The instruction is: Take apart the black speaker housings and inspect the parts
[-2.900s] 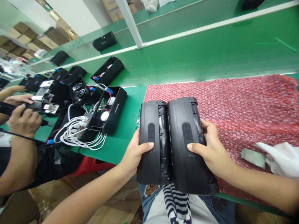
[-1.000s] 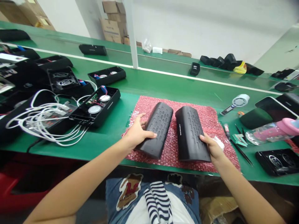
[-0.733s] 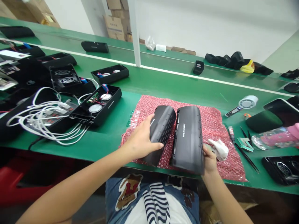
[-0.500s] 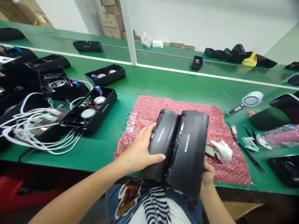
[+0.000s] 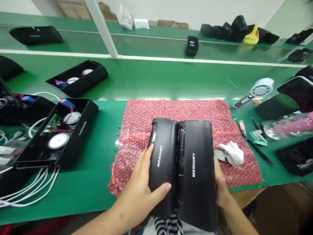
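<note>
Lower centre: my left hand (image 5: 144, 186) wraps one speaker shell (image 5: 162, 169), my right hand (image 5: 220, 186) seemingly cups the other shell (image 5: 197, 176); rigid, smooth, light-looking, best held along the edges.

Two closed black speakers (image 5: 162, 169) (image 5: 197, 176) lie side by side at centre, one in each of two hands (image 5: 139, 192) (image 5: 220, 189). Two open speaker shells (image 5: 66, 130) (image 5: 78, 76) sit at left. One red bubble-wrap sheet (image 5: 176, 111), one white cloth (image 5: 232, 153), one handheld fan (image 5: 256, 91).
</note>
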Demonstrator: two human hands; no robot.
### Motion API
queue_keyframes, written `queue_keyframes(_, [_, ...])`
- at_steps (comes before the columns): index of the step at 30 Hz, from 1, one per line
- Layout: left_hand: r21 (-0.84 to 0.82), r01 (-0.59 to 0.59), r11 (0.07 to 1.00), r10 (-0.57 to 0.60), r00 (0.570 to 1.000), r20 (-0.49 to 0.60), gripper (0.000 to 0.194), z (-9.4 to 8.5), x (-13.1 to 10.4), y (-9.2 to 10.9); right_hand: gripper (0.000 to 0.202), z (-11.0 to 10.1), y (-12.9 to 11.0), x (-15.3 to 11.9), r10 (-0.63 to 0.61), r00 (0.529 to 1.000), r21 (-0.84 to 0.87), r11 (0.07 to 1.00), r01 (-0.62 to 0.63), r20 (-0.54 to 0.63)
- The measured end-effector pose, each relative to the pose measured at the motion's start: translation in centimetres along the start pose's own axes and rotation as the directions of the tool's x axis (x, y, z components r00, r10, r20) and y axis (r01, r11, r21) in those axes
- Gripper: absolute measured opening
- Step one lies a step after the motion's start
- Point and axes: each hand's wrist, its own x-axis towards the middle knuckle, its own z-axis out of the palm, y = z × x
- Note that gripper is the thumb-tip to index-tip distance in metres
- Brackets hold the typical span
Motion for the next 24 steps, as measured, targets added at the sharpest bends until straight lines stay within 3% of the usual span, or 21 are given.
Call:
queue_keyframes(2, [0.017,-0.029,0.999,0.03,0.999,-0.014,0.094,0.5,-0.3,-0.3,0.081,-1.2,0.2,0.9,-0.123,0.992,-0.303,0.945,0.126,0.03])
queue_keyframes(3, [0.03,-0.056,0.998,0.057,0.998,-0.02,0.093,0.6,-0.5,-0.4,0.076,-1.7,0.3,1.4,-0.174,0.983,-0.372,0.91,0.182,0.055])
queue_keyframes(6, [0.069,-0.109,0.992,0.112,0.993,-0.041,0.086,0.3,-0.9,-0.5,0.067,-2.4,0.2,2.4,-0.251,0.957,-0.375,0.881,0.288,0.147])
queue_keyframes(9, [0.129,-0.171,0.977,0.182,0.981,-0.072,0.066,-1.0,-0.1,-0.9,0.065,-2.2,-0.2,2.7,-0.229,0.959,-0.307,0.912,0.271,0.165])
queue_keyframes(12, [0.175,-0.346,0.922,0.371,0.919,-0.133,0.05,-2.3,1.8,-1.7,0.059,-1.9,-0.8,2.6,-0.197,0.974,-0.275,0.936,0.22,0.107])
queue_keyframes(16, [0.138,-0.518,0.844,0.536,0.815,-0.222,0.06,-2.2,3.7,-3.2,0.055,-1.7,-1.0,2.6,-0.154,0.986,-0.269,0.949,0.164,0.059])
queue_keyframes(18, [0.053,-0.514,0.856,0.51,0.822,-0.255,0.061,-1.6,3.8,-3.8,0.055,-1.8,-0.8,2.5,-0.136,0.99,-0.259,0.955,0.143,0.045])
queue_keyframes(21, [-0.146,-0.449,0.882,0.404,0.878,-0.259,0.055,-0.9,3.4,-4.1,0.053,-1.9,-0.5,2.3,-0.066,0.998,-0.205,0.976,0.068,0.018])
queue_keyframes(24, [-0.33,-0.354,0.875,0.308,0.933,-0.186,0.048,-0.5,3.1,-3.6,0.05,-2.0,-0.3,2.1,0.158,0.987,-0.067,0.985,-0.16,-0.038])
